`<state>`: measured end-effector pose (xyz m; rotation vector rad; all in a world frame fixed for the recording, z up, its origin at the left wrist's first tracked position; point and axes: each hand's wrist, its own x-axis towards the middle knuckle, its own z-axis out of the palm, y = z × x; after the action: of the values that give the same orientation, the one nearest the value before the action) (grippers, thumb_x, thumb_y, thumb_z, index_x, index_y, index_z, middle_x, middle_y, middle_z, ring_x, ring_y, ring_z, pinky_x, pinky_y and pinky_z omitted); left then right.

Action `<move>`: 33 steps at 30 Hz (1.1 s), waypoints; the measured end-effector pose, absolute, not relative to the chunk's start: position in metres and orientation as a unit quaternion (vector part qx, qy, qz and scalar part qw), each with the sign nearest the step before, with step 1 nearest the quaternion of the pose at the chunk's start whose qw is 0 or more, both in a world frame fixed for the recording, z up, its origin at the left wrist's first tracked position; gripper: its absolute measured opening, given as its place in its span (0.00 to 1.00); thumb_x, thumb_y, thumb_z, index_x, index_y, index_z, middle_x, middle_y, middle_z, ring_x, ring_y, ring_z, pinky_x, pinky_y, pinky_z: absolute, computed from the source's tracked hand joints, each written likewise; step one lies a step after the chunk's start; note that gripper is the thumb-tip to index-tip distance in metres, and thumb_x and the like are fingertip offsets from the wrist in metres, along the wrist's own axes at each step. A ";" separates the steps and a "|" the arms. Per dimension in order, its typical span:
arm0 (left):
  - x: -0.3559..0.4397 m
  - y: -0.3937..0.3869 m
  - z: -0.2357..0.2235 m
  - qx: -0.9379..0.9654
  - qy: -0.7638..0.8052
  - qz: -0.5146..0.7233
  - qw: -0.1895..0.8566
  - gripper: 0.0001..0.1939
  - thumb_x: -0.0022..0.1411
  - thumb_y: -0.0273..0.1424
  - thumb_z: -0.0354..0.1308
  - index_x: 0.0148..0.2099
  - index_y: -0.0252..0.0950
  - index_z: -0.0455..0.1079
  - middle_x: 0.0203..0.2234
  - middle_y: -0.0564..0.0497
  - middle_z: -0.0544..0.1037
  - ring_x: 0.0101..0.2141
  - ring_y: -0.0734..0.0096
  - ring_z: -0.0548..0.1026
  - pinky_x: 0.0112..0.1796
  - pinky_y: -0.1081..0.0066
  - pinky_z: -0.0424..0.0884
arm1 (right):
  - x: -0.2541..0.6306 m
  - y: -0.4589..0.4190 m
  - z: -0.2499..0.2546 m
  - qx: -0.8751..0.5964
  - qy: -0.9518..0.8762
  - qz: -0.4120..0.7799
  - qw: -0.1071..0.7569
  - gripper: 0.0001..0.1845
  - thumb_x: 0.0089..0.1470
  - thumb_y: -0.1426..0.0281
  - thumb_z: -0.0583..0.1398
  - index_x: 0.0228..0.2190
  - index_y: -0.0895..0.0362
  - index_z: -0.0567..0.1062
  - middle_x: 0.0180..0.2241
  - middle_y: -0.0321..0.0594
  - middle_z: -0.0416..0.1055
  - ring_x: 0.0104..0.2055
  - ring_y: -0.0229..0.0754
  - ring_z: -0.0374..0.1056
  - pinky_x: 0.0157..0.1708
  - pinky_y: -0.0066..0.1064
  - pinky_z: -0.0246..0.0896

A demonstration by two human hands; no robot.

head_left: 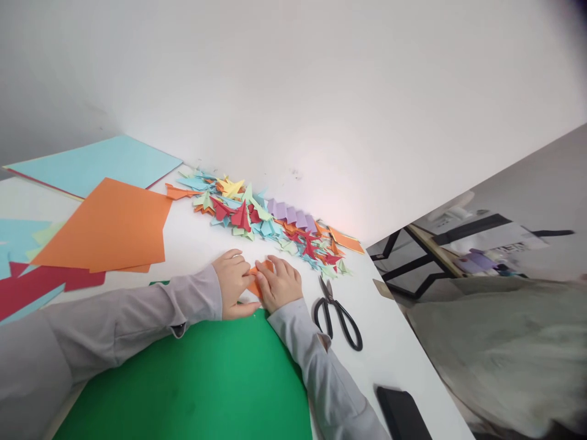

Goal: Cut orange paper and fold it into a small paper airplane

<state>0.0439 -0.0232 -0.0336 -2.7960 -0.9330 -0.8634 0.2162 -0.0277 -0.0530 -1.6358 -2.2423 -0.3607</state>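
Observation:
A small folded piece of orange paper (pixel 255 289) lies between my two hands at the far edge of the green sheet (pixel 197 373). My left hand (pixel 233 286) has its fingers bent onto the left side of the paper, with the thumb stretched out toward the right. From the other side, my right hand (pixel 280 285) holds the paper, thumb and fingers closed on it. Much of the paper is hidden under the fingers. Just beyond my hands is a long pile of small folded paper planes (pixel 241 217) in several colours. Black-handled scissors (pixel 337 311) lie right of my right hand, blades pointing away.
Large orange sheets (pixel 110 229) and a light blue sheet (pixel 101 162) lie at the left, with red paper pieces (pixel 41 287) nearer. A black phone-like object (pixel 401 412) rests near the table's right edge. A white wall (pixel 321 110) rises behind the pile.

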 end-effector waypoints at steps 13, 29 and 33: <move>0.051 -0.034 -0.037 -0.910 -0.312 -0.273 0.013 0.18 0.52 0.40 0.51 0.36 0.29 0.71 0.28 0.43 0.73 0.34 0.59 0.68 0.36 0.60 0.63 | 0.224 -0.032 -0.059 -0.512 -0.816 -0.122 0.240 0.15 0.55 0.66 0.52 0.40 0.52 0.75 0.39 0.45 0.67 0.41 0.45 0.61 0.39 0.36 0.52; 0.057 -0.040 -0.026 -0.927 -0.309 -0.204 0.051 0.22 0.50 0.39 0.51 0.36 0.23 0.72 0.28 0.36 0.73 0.34 0.56 0.67 0.39 0.58 0.63 | 0.201 -0.030 -0.046 -0.624 -0.754 -0.149 0.143 0.16 0.56 0.65 0.51 0.44 0.52 0.72 0.39 0.45 0.68 0.39 0.46 0.61 0.35 0.36 0.49; 0.057 -0.038 -0.028 -0.930 -0.309 -0.193 0.055 0.22 0.51 0.40 0.51 0.36 0.24 0.73 0.29 0.36 0.73 0.34 0.55 0.67 0.38 0.58 0.63 | 0.199 -0.024 -0.043 -0.656 -0.733 -0.143 0.110 0.19 0.56 0.64 0.51 0.47 0.54 0.69 0.41 0.46 0.68 0.41 0.48 0.61 0.34 0.36 0.50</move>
<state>0.0572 -0.0380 -0.0281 -2.8232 -0.9381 -0.5856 0.1991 -0.0244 -0.0435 -1.9277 -2.1531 -0.4196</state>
